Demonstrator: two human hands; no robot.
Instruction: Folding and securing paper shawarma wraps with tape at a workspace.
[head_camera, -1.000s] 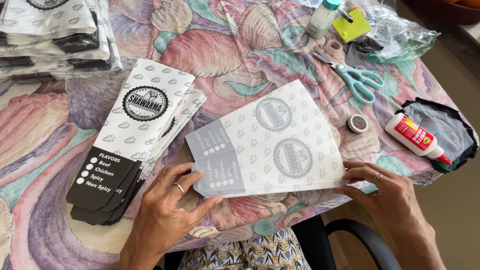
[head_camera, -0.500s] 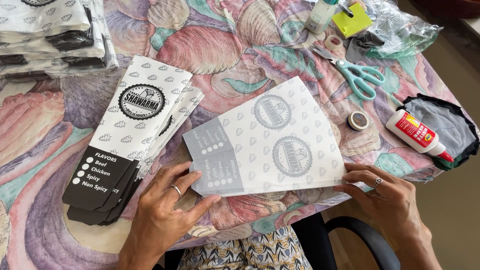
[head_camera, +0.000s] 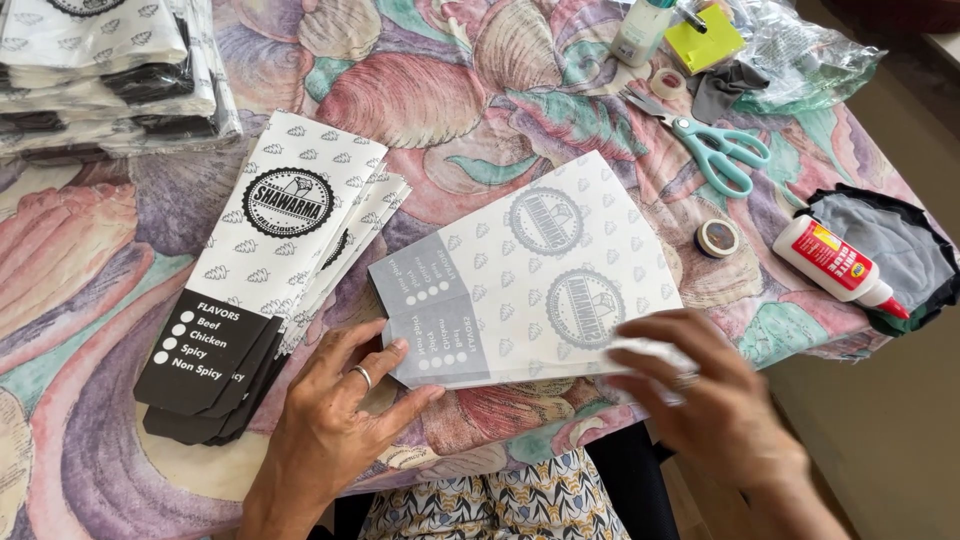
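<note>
While your left hand (head_camera: 335, 420) presses spread fingers on the sheet's (head_camera: 530, 275) near-left corner, your right hand (head_camera: 715, 400), fingers loosely apart, covers its near-right edge.

Only one view was given, shot from the head, aimed steeply down, pretty close to the desk (head_camera: 480, 90) and both hands.
</note>
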